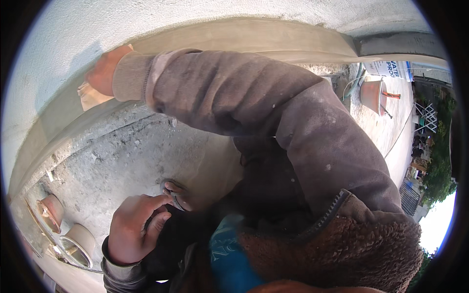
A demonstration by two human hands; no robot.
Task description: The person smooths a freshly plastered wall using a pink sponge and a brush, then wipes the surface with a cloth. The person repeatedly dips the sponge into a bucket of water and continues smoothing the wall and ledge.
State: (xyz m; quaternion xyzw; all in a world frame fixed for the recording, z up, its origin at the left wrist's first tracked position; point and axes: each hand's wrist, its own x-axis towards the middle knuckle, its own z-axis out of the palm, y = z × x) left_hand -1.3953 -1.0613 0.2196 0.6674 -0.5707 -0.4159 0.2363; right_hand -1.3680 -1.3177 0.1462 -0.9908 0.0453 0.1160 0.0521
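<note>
My right arm stretches across to the far left, where my right hand (101,73) is closed round a thin tan sheet (93,97). Its ends stick out past my fingers. The hand presses it to a smooth grey-beige band (234,41) along the foot of a rough white wall (195,12). My left hand (134,227) hangs at the lower left, away from the wall. Its fingers curl in, the thumb lies close to the index finger, and no object shows between them. Beyond it is my sandalled foot (177,193).
A reddish bucket (54,213) and an off-white bucket (83,244) stand at the lower left. To the right are another bucket with an orange-handled tool (391,95) and a white-and-blue tub (398,71). Dusty grey ground (122,151) with crumbs runs along the wall.
</note>
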